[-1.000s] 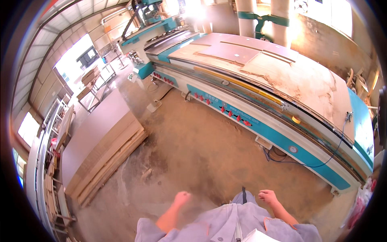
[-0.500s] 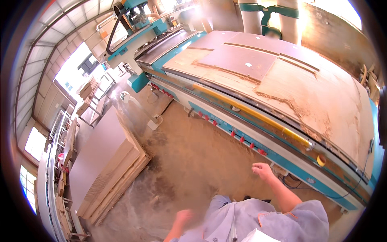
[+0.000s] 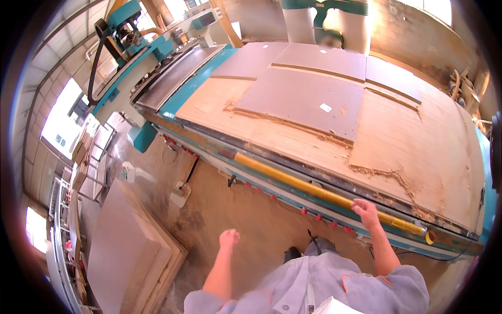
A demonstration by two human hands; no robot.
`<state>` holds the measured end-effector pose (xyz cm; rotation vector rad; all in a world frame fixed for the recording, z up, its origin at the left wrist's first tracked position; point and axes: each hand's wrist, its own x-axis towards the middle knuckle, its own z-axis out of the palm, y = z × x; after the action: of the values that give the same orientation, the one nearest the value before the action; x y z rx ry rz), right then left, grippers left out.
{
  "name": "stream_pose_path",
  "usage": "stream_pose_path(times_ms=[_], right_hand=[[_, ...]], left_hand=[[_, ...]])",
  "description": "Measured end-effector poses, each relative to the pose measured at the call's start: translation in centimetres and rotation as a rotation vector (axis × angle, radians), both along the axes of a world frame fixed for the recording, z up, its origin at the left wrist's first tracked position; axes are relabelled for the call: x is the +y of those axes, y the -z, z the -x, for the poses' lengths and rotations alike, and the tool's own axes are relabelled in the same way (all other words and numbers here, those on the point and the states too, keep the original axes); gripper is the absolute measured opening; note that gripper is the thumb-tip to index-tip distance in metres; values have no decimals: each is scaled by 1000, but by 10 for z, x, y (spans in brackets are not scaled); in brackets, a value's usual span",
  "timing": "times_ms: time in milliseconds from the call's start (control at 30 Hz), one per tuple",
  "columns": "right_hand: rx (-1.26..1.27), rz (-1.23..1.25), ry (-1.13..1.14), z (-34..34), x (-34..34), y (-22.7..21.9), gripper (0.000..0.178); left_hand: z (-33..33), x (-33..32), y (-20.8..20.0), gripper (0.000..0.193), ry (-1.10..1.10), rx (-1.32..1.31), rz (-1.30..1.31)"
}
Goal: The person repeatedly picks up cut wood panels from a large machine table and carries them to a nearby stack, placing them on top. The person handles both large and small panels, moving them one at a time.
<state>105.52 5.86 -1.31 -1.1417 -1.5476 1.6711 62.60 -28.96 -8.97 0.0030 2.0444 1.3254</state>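
Note:
My left hand (image 3: 229, 239) hangs over the dusty floor, fingers curled in with nothing in them. It is nearest to the stack of large grey-faced boards (image 3: 121, 238) on the left. My right hand (image 3: 364, 209) is in front of a long yellow tube (image 3: 298, 180) along the near side of the machine bed. Its fingers are loosely bent, a little apart and hold nothing; whether they touch the tube I cannot tell. On the bed lie cut grey panels (image 3: 303, 99), one with a white label (image 3: 325, 108), and a bare wood-coloured sheet (image 3: 397, 141) strewn with sawdust.
A teal and white machine gantry (image 3: 125, 57) stands at the far left end of the bed. Red knobs (image 3: 319, 217) line the machine's near side. A cable (image 3: 436, 257) hangs at the right. Large dust-collector bags (image 3: 300, 26) are behind the bed. Sawdust covers the floor (image 3: 251, 220).
My view has shifted closer to the machine bed. My left hand has risen and come further into view. My right hand has moved from over the floor to in front of the yellow tube.

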Motion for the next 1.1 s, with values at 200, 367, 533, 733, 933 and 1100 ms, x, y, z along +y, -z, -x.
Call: stream_pose_path(times_ms=[200, 367, 533, 733, 933, 1100], right_hand=[[-17, -60, 256, 47, 112, 31, 39], [-27, -106, 367, 118, 176, 33, 53], [-144, -121, 458, 164, 219, 47, 55], [-510, -191, 637, 173, 233, 58, 54], [-432, -104, 718, 163, 254, 75, 53], [-461, -161, 826, 150, 257, 87, 34]], left_hand=[[133, 205, -81, 20, 74, -7, -293], [201, 296, -104, 19, 169, 68, -293], [296, 379, -92, 13, 303, 227, -180], [394, 515, -30, 34, 527, 801, -55], [410, 577, -25, 44, 523, 1034, 136], [430, 589, -26, 44, 537, 883, 233]])
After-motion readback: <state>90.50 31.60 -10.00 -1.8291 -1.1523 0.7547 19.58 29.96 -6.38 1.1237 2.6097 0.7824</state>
